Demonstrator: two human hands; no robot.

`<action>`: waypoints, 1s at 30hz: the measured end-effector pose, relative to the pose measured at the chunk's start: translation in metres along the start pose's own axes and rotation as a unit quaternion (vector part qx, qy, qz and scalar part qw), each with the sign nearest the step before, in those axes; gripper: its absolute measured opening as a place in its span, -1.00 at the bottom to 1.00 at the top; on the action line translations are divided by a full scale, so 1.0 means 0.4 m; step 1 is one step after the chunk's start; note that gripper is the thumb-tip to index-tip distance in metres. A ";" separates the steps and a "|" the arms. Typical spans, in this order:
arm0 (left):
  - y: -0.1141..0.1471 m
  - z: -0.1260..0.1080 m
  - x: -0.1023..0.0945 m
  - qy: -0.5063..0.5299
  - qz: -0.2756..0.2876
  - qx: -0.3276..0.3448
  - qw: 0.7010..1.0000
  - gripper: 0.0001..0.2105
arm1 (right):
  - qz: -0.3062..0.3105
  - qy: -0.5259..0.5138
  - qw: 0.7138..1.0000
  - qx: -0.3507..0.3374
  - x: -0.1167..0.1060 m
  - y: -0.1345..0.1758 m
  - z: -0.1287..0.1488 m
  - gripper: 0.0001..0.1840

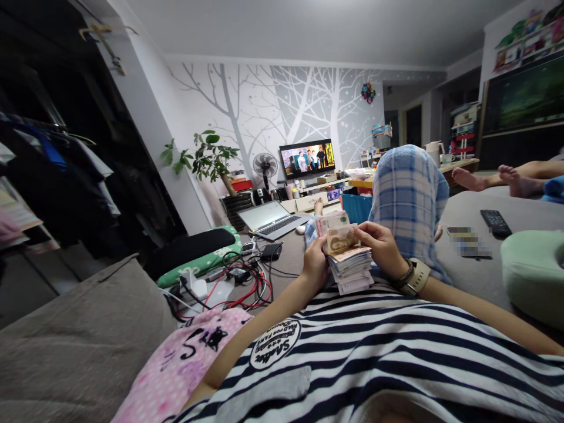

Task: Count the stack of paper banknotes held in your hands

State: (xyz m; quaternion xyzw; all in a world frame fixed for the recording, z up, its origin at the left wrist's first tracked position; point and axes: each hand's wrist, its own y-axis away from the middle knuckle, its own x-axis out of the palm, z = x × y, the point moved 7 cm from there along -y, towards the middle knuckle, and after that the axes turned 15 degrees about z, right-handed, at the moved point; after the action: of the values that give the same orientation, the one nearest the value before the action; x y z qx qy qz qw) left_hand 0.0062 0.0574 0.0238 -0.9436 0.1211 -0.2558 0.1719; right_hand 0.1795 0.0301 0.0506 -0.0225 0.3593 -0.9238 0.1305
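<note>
A thick stack of banknotes (351, 271) is held above my lap, its lower part folded down toward me. My left hand (315, 262) grips the stack from the left side, with the thumb on its face. On the right, my right hand (382, 248) pinches the edge of a brownish note (342, 241) that bears a portrait. Pinkish notes (331, 221) stick up behind that one. My right wrist carries a beige-strapped watch (418, 277) and a dark bracelet. The fingers behind the stack are hidden.
A laptop (278, 222) lies open at the left front, near tangled cables (251, 288). To the right are a black remote (495, 223), a blurred phone-like object (467, 242) and a green cushion (533, 276). Another person's bare feet (506, 178) rest beyond them.
</note>
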 end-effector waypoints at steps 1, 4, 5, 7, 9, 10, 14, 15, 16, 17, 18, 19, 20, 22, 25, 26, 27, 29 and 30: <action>-0.002 0.005 -0.001 0.008 -0.003 -0.003 1.000 -0.84 | 0.000 -0.001 1.000 0.000 0.000 0.000 0.001 -0.30; -0.009 0.018 -0.008 0.026 -0.012 -0.013 1.000 -0.80 | 0.000 0.004 1.000 -0.001 0.000 0.000 0.001 -0.30; -0.011 0.021 -0.011 0.029 -0.012 -0.014 0.999 -0.79 | 0.000 0.007 1.000 -0.002 0.000 0.000 0.001 -0.30; -0.015 0.024 -0.015 0.032 -0.011 -0.011 0.999 -0.76 | -0.001 0.009 1.000 -0.004 -0.002 0.000 -0.001 -0.31; -0.017 0.023 -0.018 0.031 -0.009 -0.007 0.999 -0.74 | -0.002 0.009 1.000 -0.006 -0.003 -0.001 -0.003 -0.31; -0.017 0.022 -0.018 0.029 -0.008 -0.005 1.000 -0.74 | 0.000 0.009 1.000 -0.006 -0.004 -0.001 -0.005 -0.31; -0.016 0.019 -0.014 0.026 -0.002 -0.002 1.000 -0.77 | 0.005 0.003 1.000 -0.004 -0.003 -0.002 -0.009 -0.31; -0.015 0.018 -0.013 0.026 -0.002 -0.002 1.000 -0.78 | 0.004 0.001 1.000 -0.004 -0.003 -0.002 -0.009 -0.31; -0.014 0.018 -0.012 0.026 -0.004 -0.003 1.000 -0.78 | 0.003 -0.001 1.000 -0.004 -0.003 -0.002 -0.009 -0.31; -0.014 0.019 -0.012 0.027 -0.006 -0.006 1.000 -0.78 | 0.001 -0.003 1.000 -0.004 -0.003 -0.002 -0.008 -0.31; -0.014 0.020 -0.012 0.028 -0.006 -0.010 1.000 -0.78 | -0.001 -0.005 1.000 -0.004 -0.003 -0.001 -0.008 -0.30; -0.014 0.021 -0.011 0.029 -0.004 -0.013 0.999 -0.78 | -0.002 -0.006 1.000 -0.004 -0.003 -0.001 -0.007 -0.30; -0.015 0.022 -0.009 0.030 0.000 -0.015 0.999 -0.77 | -0.001 -0.006 1.000 -0.003 -0.002 -0.001 -0.006 -0.30; -0.017 0.022 -0.007 0.031 0.010 -0.016 0.999 -0.77 | 0.001 -0.006 1.000 -0.002 -0.001 0.000 -0.006 -0.31; -0.019 0.023 -0.009 0.035 0.010 -0.015 0.999 -0.77 | 0.001 0.001 1.000 -0.004 -0.005 0.001 -0.008 -0.33; -0.019 0.025 -0.011 0.036 0.008 -0.016 0.999 -0.77 | -0.003 0.005 1.000 -0.004 -0.008 0.001 -0.010 -0.33; -0.020 0.026 -0.012 0.038 0.008 -0.017 0.999 -0.78 | -0.007 0.009 1.000 -0.003 -0.012 0.002 -0.014 -0.31; -0.021 0.030 -0.010 0.044 0.013 -0.021 0.999 -0.79 | -0.009 0.005 1.000 0.004 -0.016 0.002 -0.023 -0.28; -0.021 0.031 -0.009 0.047 0.017 -0.025 0.998 -0.79 | -0.005 -0.002 1.000 0.008 -0.016 0.001 -0.028 -0.26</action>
State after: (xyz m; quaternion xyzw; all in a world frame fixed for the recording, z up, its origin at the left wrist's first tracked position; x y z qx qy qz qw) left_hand 0.0110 0.0693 0.0153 -0.9323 0.1512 -0.2939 0.1469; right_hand 0.1844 0.0389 0.0426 -0.0254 0.3511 -0.9273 0.1268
